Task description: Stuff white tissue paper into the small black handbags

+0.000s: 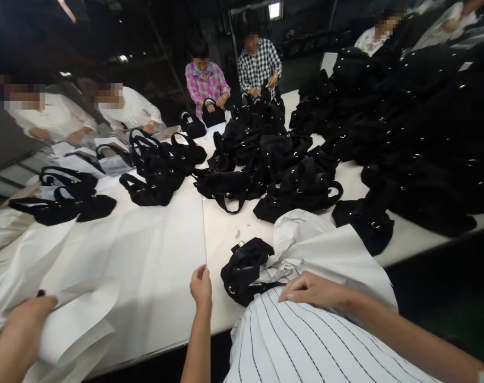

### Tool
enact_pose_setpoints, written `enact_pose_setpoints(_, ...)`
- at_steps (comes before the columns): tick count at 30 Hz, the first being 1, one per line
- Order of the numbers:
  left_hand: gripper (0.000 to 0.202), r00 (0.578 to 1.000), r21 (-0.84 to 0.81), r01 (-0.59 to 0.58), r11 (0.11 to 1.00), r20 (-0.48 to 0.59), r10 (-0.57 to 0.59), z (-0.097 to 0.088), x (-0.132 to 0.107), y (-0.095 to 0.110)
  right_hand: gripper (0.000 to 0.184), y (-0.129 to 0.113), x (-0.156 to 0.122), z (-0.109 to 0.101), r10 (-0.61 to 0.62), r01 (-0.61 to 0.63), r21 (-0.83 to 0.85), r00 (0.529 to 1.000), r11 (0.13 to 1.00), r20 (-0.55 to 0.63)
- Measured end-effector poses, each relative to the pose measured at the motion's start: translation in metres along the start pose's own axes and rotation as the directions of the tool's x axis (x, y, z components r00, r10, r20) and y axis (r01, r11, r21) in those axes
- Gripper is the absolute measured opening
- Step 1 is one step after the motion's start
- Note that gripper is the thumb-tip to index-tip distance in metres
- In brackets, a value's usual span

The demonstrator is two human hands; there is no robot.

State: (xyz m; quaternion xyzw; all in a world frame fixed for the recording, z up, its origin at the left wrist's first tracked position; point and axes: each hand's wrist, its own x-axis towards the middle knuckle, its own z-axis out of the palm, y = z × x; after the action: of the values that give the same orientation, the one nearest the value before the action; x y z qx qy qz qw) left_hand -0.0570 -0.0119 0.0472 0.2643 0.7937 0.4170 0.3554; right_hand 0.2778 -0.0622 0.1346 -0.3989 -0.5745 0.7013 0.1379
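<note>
Left hand [202, 287] and right hand [305, 290] were apart, grips couldn't be told | black bag [243, 268] seemed soft, light, best gripped around both sides

Co-worker's hand [28, 319]: blurring at 8 o'clock, forearm [6, 354] running off-frame.
Bag heap [433, 133]: running off-frame at 3 o'clock.
Near bag [242, 268]: partly hiding behind white paper [333, 244], 6 o'clock.
</note>
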Motion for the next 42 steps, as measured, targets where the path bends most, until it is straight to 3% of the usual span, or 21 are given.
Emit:
enact_pose_setpoints(1, 0.015, 0.990, 0.027, -0.132, 0.991, 0.051, 0.131, -0.004, -0.012, 0.023, 0.032, 0.008, -0.022, -0.009, 0.076, -0.075, 0.016, 0.992, 0.997, -0.099)
enact_pose_setpoints(2, 0.014, 0.950, 0.046, -0.273, 0.961, 0.173, 0.261, -0.006, -0.029, 0.046, 0.035, 0.017, -0.042, -0.017, 0.161, -0.163, 0.003, 0.972, 0.987, -0.173)
enact_pose_setpoints(3, 0.015, 0.874, 0.051, -0.399, 0.915, 0.323, 0.363, -0.006, -0.048, 0.068, 0.036, 0.026, -0.060, -0.025, 0.241, -0.253, -0.031, 0.946, 0.967, -0.218)
enact_pose_setpoints(4, 0.018, 0.766, 0.039, -0.508, 0.860, 0.478, 0.430, -0.004, -0.070, 0.087, 0.036, 0.035, -0.076, -0.032, 0.305, -0.331, -0.078, 0.921, 0.940, -0.241)
enact_pose_setpoints(6, 0.021, 0.506, -0.001, -0.661, 0.750, 0.737, 0.447, 0.007, -0.111, 0.112, 0.035, 0.046, -0.100, -0.043, 0.375, -0.451, -0.196, 0.867, 0.871, -0.327)
enact_pose_setpoints(8, 0.043, 0.343, -0.029, -0.735, 0.678, 0.846, 0.409, 0.030, -0.142, 0.117, 0.047, 0.052, -0.110, -0.051, 0.300, -0.538, -0.332, 0.776, 0.775, -0.555)
enact_pose_setpoints(9, 0.063, 0.295, -0.031, -0.759, 0.650, 0.874, 0.387, 0.045, -0.151, 0.114, 0.062, 0.054, -0.109, -0.055, 0.196, -0.579, -0.406, 0.711, 0.707, -0.675)
enact_pose_setpoints(11, 0.100, 0.247, -0.010, -0.801, 0.598, 0.905, 0.346, 0.081, -0.157, 0.101, 0.097, 0.057, -0.096, -0.062, -0.057, -0.640, -0.532, 0.609, 0.554, -0.791)
enact_pose_setpoints(13, 0.121, 0.257, 0.040, -0.832, 0.554, 0.912, 0.319, 0.117, -0.153, 0.086, 0.121, 0.061, -0.073, -0.070, -0.230, -0.631, -0.638, 0.607, 0.442, -0.760)
enact_pose_setpoints(15, 0.129, 0.311, 0.100, -0.830, 0.549, 0.900, 0.305, 0.143, -0.145, 0.072, 0.131, 0.069, -0.044, -0.082, -0.286, -0.561, -0.728, 0.678, 0.393, -0.677)
enact_pose_setpoints(18, 0.127, 0.395, 0.159, -0.765, 0.625, 0.881, 0.259, 0.158, -0.133, 0.050, 0.135, 0.086, -0.004, -0.102, -0.229, -0.417, -0.806, 0.810, 0.421, -0.539)
enact_pose_setpoints(21, 0.113, 0.413, 0.132, -0.711, 0.691, 0.874, 0.258, 0.153, -0.120, 0.027, 0.136, 0.105, 0.023, -0.120, -0.056, -0.390, -0.789, 0.881, 0.475, -0.470)
enact_pose_setpoints(25, 0.095, 0.374, 0.101, -0.762, 0.640, 0.875, 0.307, 0.141, -0.108, 0.009, 0.123, 0.116, 0.038, -0.130, 0.090, -0.426, -0.782, 0.896, 0.454, -0.436)
enact_pose_setpoints(29, 0.104, 0.412, 0.161, -0.770, 0.618, 0.865, 0.287, 0.132, -0.115, 0.026, 0.040, 0.097, 0.035, -0.121, 0.143, -0.429, -0.812, 0.902, 0.396, -0.407)
enact_pose_setpoints(31, 0.113, 0.401, 0.161, -0.800, 0.578, 0.860, 0.315, 0.129, -0.125, 0.044, 0.019, 0.077, 0.030, -0.109, 0.074, -0.381, -0.847, 0.921, 0.371, -0.382)
enact_pose_setpoints(34, 0.126, 0.340, 0.133, -0.860, 0.493, 0.869, 0.358, 0.134, -0.139, 0.069, 0.017, 0.041, 0.022, -0.090, -0.124, -0.240, -0.924, 0.950, 0.299, -0.287)
enact_pose_setpoints(36, 0.133, 0.317, 0.127, -0.867, 0.481, 0.887, 0.337, 0.142, -0.144, 0.079, 0.016, 0.022, 0.019, -0.079, -0.233, -0.145, -0.954, 0.950, 0.262, -0.209)
enact_pose_setpoints(37, 0.132, 0.327, 0.139, -0.854, 0.501, 0.892, 0.311, 0.146, -0.144, 0.080, 0.017, 0.015, 0.018, -0.075, -0.266, -0.110, -0.959, 0.947, 0.262, -0.182)
enact_pose_setpoints(39, 0.121, 0.390, 0.191, -0.800, 0.569, 0.886, 0.251, 0.153, -0.141, 0.078, 0.019, 0.010, 0.018, -0.072, -0.307, -0.078, -0.950, 0.935, 0.304, -0.176)
enact_pose_setpoints(42, 0.094, 0.469, 0.238, -0.744, 0.624, 0.851, 0.235, 0.153, -0.134, 0.069, 0.040, 0.018, 0.012, -0.083, -0.364, -0.112, -0.896, 0.887, 0.429, -0.285)
